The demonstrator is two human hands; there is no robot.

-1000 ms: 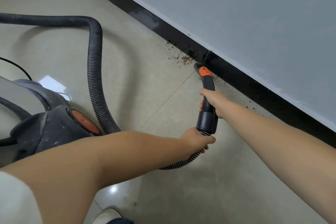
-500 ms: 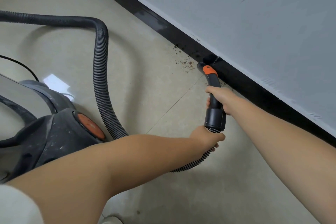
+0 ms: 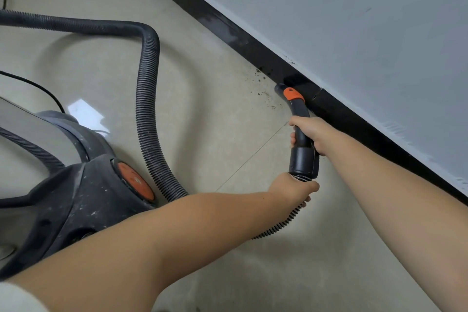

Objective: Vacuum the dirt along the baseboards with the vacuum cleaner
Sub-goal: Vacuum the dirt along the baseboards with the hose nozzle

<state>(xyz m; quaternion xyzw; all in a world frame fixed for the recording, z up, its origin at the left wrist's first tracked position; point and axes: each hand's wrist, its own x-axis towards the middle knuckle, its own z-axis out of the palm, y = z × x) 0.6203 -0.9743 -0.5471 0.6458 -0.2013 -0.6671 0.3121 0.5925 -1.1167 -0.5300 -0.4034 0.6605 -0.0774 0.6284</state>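
**Desk:** What does the frame show?

**Photographer:** A person's right hand [image 3: 307, 134] wraps around the black vacuum nozzle handle [image 3: 300, 124], fingers curled tight. The left hand [image 3: 291, 186] grips the ribbed hose [image 3: 148, 99] just below the handle's collar. The nozzle tip sits on the tile floor [image 3: 215, 114], up against the black baseboard [image 3: 354, 119]. The vacuum cleaner [image 3: 83, 195] sits to the left, well apart from the wall [image 3: 354, 20].

**Desk:** And the dirt?

**Photographer:** Dark specks of dirt [image 3: 263, 86] lie just beside the tip, along the baseboard's foot.

**Desk:** Risks?

**Photographer:** In my judgement, a quick push could scatter those specks ahead of the tip rather than lift them. The hose loops widely; pulling further along may tug the canister or kink the loop, cutting suction.
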